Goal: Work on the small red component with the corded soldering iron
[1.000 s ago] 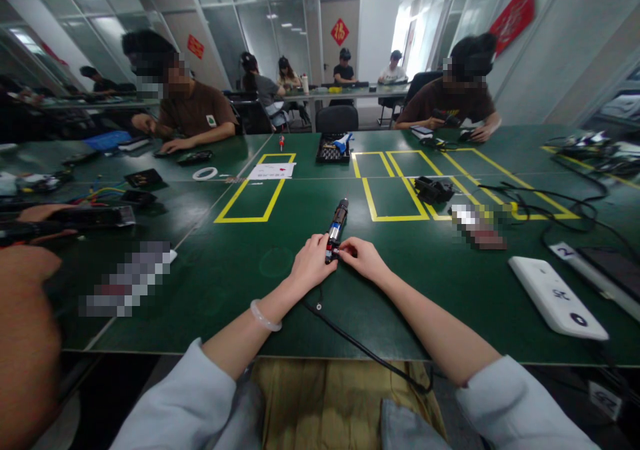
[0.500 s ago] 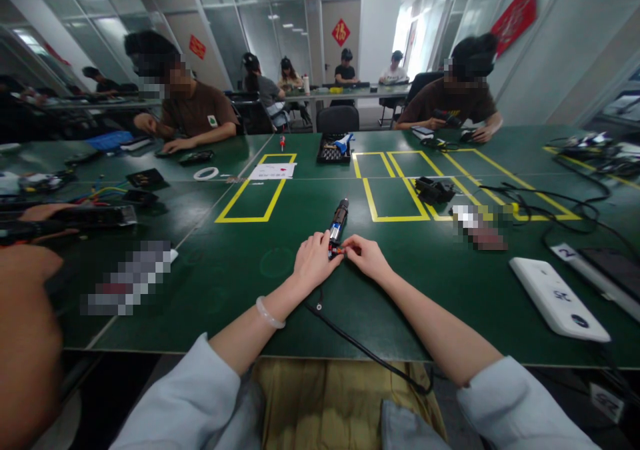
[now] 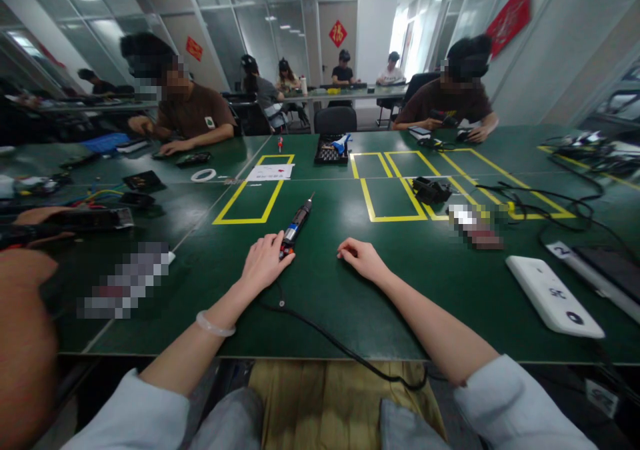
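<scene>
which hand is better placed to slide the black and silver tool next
Probably the left hand: it holds the rear of the tool, while the right hand rests on the green table, apart from the tool.

"福" on red diamond sign (image 3: 338,33); "2" on white label (image 3: 559,251); marks on white device (image 3: 553,307) unclear.

The tool (image 3: 300,217) looks metal-tipped, the tabletop (image 3: 320,277) smooth and glossy.

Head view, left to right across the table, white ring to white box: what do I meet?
White ring → left hand on power screwdriver → right hand → black part → white box.
</scene>
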A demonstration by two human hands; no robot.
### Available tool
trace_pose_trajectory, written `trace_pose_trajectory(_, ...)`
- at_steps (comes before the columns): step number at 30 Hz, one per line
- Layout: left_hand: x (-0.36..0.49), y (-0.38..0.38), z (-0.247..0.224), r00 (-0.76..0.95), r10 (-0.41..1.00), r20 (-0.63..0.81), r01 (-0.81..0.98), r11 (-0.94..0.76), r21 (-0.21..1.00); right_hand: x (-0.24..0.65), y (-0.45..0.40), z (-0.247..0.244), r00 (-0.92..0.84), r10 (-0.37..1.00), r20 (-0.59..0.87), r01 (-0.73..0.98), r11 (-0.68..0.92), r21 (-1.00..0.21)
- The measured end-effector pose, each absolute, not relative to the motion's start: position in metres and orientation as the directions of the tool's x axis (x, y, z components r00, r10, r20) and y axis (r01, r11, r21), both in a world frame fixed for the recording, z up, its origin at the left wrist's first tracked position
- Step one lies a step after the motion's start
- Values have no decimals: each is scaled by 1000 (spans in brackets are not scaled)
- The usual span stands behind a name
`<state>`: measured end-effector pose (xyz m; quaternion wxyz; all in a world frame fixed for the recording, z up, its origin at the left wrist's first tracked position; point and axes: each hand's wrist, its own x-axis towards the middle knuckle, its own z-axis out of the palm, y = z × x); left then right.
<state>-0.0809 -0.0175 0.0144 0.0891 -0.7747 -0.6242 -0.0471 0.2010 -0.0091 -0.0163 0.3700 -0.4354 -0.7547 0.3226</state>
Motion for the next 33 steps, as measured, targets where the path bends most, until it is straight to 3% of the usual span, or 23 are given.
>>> trace_pose_trajectory(10, -211, 7, 21, -68, 989, 134, 986, 88, -144, 199, -10, -17, -364, 892, 267, 412, 412, -813)
trace_pose_trajectory(17, -254, 23, 36, -251, 962, 105, 926, 271, -264, 199, -12, -12, -367, 895, 254, 434, 406, -804)
trace_pose_trajectory(24, -249, 17, 32, -131, 943, 304, 929, 224, -293, 198, -11, -14, -374, 893, 250, 422, 404, -812)
trace_pose_trajectory(26, -236, 17, 36, -135, 936, 326, 948, 218, -233, 197, -11, -14, -376, 891, 254, 421, 409, -810)
trace_pose_trajectory(28, -214, 19, 41, -145, 929, 341, 977, 190, -100, 197, -11, -14, -377, 890, 256, 423, 412, -807)
trace_pose_trajectory(31, -162, 22, 46, -103, 959, 263, 966, 34, 256, 196, -11, -15, -378, 891, 252, 426, 409, -807)
trace_pose_trajectory(33, -119, 22, 46, 26, 982, 186, 857, -117, 502, 196, -10, -16, -380, 891, 247, 420, 404, -812)
